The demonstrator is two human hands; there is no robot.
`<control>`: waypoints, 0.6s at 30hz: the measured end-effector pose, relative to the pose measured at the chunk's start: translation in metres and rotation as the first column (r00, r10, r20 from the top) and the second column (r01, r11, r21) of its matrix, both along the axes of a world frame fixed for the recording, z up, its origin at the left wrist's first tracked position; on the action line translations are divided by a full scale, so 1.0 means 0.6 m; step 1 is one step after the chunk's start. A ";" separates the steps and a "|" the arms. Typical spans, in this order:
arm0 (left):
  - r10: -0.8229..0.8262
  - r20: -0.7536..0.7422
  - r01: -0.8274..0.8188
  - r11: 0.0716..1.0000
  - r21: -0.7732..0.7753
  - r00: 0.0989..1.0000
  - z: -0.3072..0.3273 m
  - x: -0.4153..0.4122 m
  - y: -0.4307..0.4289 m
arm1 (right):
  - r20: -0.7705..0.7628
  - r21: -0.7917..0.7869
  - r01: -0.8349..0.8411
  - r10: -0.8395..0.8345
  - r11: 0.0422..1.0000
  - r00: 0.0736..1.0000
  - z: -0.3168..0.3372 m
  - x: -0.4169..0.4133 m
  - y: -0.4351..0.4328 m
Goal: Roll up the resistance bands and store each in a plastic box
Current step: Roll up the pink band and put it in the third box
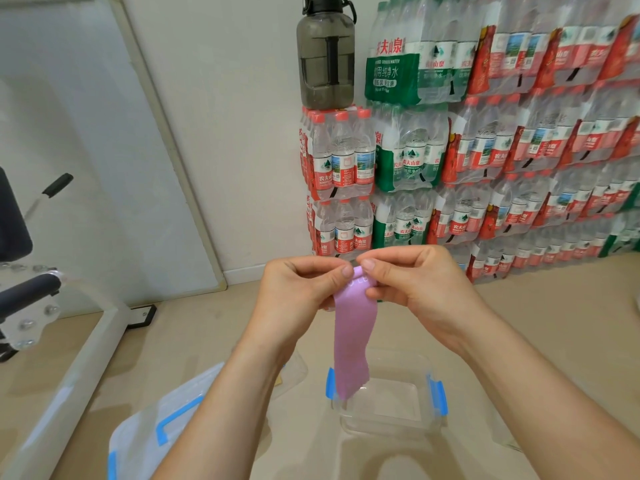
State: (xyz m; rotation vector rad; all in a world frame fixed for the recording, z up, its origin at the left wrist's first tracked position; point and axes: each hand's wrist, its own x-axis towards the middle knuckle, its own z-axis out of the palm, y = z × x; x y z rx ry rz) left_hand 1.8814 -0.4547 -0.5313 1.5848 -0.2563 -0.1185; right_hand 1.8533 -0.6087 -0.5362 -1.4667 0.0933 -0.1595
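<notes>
While pinching the purple band [353,327] top edge with both hands, left [298,282] and right [408,278].
Could slip and unroll, hanging loose over the open plastic box [408,410].

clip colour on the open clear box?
Blue latches on the clear plastic box, head view.

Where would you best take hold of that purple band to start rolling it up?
At its top end, as both hands do here: the left hand and right hand pinch the purple band from either side, thumbs toward the wearer. It hangs flat and limp down to the open plastic box, so the top edge likely rolls easiest.
</notes>
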 end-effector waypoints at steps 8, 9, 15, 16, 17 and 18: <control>0.034 0.013 -0.034 0.999 0.013 0.999 -0.003 0.001 -0.001 | 0.005 -0.036 -0.022 0.022 0.999 1.000 0.001 -0.002 -0.001; 0.036 0.015 -0.036 0.999 0.015 0.999 -0.004 0.002 -0.001 | 0.012 -0.043 -0.028 0.028 0.999 1.000 0.001 -0.002 -0.001; 0.042 0.020 -0.042 0.999 0.022 0.999 -0.007 0.003 -0.006 | -0.027 0.000 -0.054 0.054 0.999 0.998 0.001 -0.005 -0.005; 0.044 0.019 -0.045 0.999 0.027 0.999 -0.007 0.004 -0.007 | -0.029 0.001 -0.052 0.052 0.999 0.998 0.001 -0.005 -0.004; 0.044 0.019 -0.044 0.998 0.032 0.999 -0.007 0.005 -0.007 | -0.024 0.003 -0.044 0.044 0.999 0.999 0.001 -0.005 -0.005; 0.037 0.021 -0.038 0.999 0.039 0.999 -0.007 0.005 -0.007 | -0.015 0.007 -0.032 0.033 0.999 0.999 0.000 -0.005 -0.005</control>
